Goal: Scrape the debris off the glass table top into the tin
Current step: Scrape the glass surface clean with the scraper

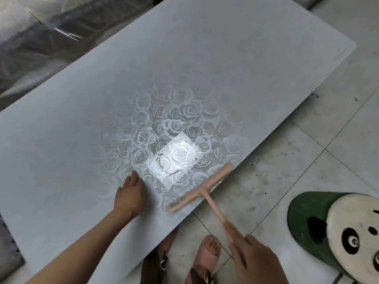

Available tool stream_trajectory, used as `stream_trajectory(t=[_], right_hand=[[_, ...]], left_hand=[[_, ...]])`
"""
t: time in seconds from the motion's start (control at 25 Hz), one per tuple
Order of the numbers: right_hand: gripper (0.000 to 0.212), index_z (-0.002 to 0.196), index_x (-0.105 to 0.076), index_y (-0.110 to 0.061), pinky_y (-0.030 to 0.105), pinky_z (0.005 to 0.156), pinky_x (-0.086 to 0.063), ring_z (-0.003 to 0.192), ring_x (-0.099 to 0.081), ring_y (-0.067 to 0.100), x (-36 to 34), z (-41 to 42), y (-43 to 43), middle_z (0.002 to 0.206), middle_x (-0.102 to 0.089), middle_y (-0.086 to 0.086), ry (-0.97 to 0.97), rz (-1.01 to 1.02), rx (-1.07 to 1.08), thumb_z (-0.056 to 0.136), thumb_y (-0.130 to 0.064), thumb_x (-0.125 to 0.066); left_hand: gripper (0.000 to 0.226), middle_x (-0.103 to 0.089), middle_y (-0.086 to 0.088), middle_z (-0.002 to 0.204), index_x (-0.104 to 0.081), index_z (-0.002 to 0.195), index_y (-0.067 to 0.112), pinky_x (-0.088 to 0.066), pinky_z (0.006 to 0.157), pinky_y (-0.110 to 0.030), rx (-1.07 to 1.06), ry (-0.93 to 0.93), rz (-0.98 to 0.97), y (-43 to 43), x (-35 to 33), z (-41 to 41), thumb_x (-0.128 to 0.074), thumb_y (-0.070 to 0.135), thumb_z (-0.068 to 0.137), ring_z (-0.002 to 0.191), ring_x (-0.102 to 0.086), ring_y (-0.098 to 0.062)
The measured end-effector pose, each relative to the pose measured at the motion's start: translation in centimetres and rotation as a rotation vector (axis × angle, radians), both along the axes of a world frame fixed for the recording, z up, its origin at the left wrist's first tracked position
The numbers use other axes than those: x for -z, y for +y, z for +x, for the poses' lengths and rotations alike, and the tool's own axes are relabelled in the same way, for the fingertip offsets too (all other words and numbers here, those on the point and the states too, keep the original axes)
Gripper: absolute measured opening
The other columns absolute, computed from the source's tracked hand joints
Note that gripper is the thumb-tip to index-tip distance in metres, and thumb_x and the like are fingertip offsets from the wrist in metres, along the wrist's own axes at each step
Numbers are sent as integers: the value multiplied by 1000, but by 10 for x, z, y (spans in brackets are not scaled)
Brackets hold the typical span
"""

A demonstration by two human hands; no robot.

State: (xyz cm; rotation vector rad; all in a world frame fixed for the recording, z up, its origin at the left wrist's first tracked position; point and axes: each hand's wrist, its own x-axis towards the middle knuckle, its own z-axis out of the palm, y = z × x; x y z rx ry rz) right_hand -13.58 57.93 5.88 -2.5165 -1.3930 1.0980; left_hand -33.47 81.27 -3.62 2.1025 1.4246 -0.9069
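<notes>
Your left hand (129,193) is lying flat on the glass table top (184,58), palm down, fingers straight and close together. Your right hand (256,261) is gripping the thin stem of a peach plastic T-shaped scraper (202,190), a bit blurry. Its long blade is sitting just ahead of that hand, along the table's near edge. Dark crumbly debris (164,162) is lying just past the blade, right of your left hand, on smooth glass with a rose pattern. A round green panda-face stool (338,232) is sitting right of your right hand.
</notes>
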Motion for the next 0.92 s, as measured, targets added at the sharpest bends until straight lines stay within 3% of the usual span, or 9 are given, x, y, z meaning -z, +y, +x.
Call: stream_trajectory(t=[0.04, 0.12, 0.28, 0.36, 0.44, 0.6, 0.76, 0.84, 0.92], right_hand=[[67, 146, -17, -43, 22, 59, -44, 61, -55, 13, 7, 0, 18, 77, -39, -9, -11, 152, -16, 92, -37, -56], [58, 149, -3, -44, 25, 66, -39, 72, -47, 15, 25, -4, 55, 84, -42, -5, 26, 177, -29, 101, -34, -33], [57, 145, -6, -54, 21, 62, -36, 69, -47, 13, 23, 3, 53, 74, -40, -9, 36, 193, -16, 99, -38, -34], [56, 137, 2, -65, 19, 62, -36, 70, -51, 11, 12, 6, 21, 72, -38, -7, -45, 37, -29, 97, -46, -32], [56, 136, 6, -65, 18, 63, -36, 72, -50, 10, 15, 9, 13, 75, -40, -8, -58, -16, -47, 97, -47, -29], [57, 147, -4, -48, 23, 68, -41, 79, -53, 15, 32, 4, 72, 84, -50, -3, 37, 133, -72, 100, -33, -34], [54, 140, -34, -50, 22, 56, -37, 59, -46, 7, 12, 59, 44, 62, -47, -8, 85, 190, -84, 94, -29, -52], [51, 134, -43, -52, 17, 52, -38, 56, -48, 6, 2, 105, 16, 58, -52, -6, 54, 176, -45, 91, -29, -58], [48, 134, -46, -50, 16, 49, -34, 55, -48, 5, 1, 138, 15, 60, -54, -14, 50, 112, -64, 92, -29, -57]], left_hand=[[65, 6, -8, 161, -8, 151, 1, -28, 114, -43, -9, -1, -12, 0, 1, 0, -36, 6, 92, 148, -4, -23], [64, 7, -7, 161, -9, 151, 2, -26, 114, -46, -35, -10, -38, 1, 3, 0, -36, 6, 92, 148, -2, -22], [50, -5, -5, 159, -31, 141, 2, -26, 112, -51, -106, -70, -47, 2, -2, 0, -35, 4, 91, 144, -19, -23], [54, -3, -4, 161, -28, 144, 4, -24, 114, -50, -110, -98, -31, 2, -1, -5, -35, 3, 91, 146, -14, -21], [60, 3, -3, 161, -21, 149, 7, -22, 115, -49, -104, -119, -23, 2, 1, -9, -36, 3, 91, 148, -9, -21], [64, 3, -4, 161, -15, 151, 8, -22, 115, -47, -118, -136, 8, 0, -1, -9, -36, 5, 91, 148, -11, -24], [64, -3, -8, 161, -15, 150, 7, -27, 113, -43, -106, -160, 58, -6, -8, 9, -39, 9, 91, 143, -23, -31], [60, -17, -12, 157, -23, 146, 4, -30, 111, -39, -91, -171, 78, -14, -10, 25, -40, 10, 89, 140, -28, -29], [49, -36, -13, 144, -36, 137, 3, -35, 103, -36, -53, -198, 100, -26, -9, 45, -40, 11, 88, 130, -40, -28]])
